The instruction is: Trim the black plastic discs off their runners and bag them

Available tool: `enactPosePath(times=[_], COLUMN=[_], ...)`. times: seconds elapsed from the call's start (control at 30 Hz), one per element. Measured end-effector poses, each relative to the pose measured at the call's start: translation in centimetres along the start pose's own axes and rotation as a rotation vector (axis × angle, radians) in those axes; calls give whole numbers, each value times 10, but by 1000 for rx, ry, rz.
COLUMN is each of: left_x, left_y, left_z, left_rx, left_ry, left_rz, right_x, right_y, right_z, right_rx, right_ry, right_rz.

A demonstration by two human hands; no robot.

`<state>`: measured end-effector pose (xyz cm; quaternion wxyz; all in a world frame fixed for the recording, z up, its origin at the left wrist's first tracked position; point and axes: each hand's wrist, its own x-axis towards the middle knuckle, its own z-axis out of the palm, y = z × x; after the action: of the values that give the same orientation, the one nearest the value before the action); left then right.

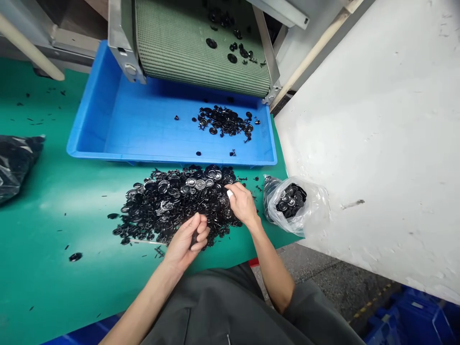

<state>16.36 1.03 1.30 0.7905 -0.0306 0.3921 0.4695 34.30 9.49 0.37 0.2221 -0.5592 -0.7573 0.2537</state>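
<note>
A heap of black round plastic parts (176, 201), many with shiny metal-coloured rings, lies on the green table (46, 249). My left hand (185, 237) is curled at the heap's near edge, with a dark piece showing between its fingers. My right hand (242, 203) rests on the heap's right side, its fingers gathered and one wrapped in white tape. Whether those fingers pinch a part, I cannot tell. Just right of that hand lies a clear plastic bag (294, 203) holding several similar black parts.
A blue plastic tray (143, 129) holding a smaller scatter of black parts sits under the end of a green mesh conveyor belt (187, 48). A black plastic bag (16, 165) lies at the table's left edge. A white panel (377, 143) rises on the right, with blue crates (409, 321) on the floor below.
</note>
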Motion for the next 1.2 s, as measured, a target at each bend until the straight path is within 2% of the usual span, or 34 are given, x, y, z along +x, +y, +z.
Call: enactPosePath(times=[0.17,0.37,0.5,0.63,0.8,0.93,1.03,1.2], left_x=[4,-1,-5,-9,-12,-17,-24,-31], left_y=[-3,-6,-10,-11,-3,-7,-15,-20], left_z=[10,20,12,5,0,-7,-14,-30], left_rx=[166,363,524,688,855,914,1051,1196], left_ry=[4,-2,37,7,-74,-13,-1,-29], left_rz=[14,201,260,291,314,382,405,369], right_x=[-24,-61,-74,-75,-71,-78,-88,-101], right_y=[-19,-47,-50,-49,-49,-54,-60,-60], right_z=[-6,1,6,4,-3,5,11,15], right_rx=[34,178,327,418,461,578,499,313], right_ry=[102,108,117,114,-19,-116,-149,-216], right_rz=[-121,-158,-49,81,78,164,147,125])
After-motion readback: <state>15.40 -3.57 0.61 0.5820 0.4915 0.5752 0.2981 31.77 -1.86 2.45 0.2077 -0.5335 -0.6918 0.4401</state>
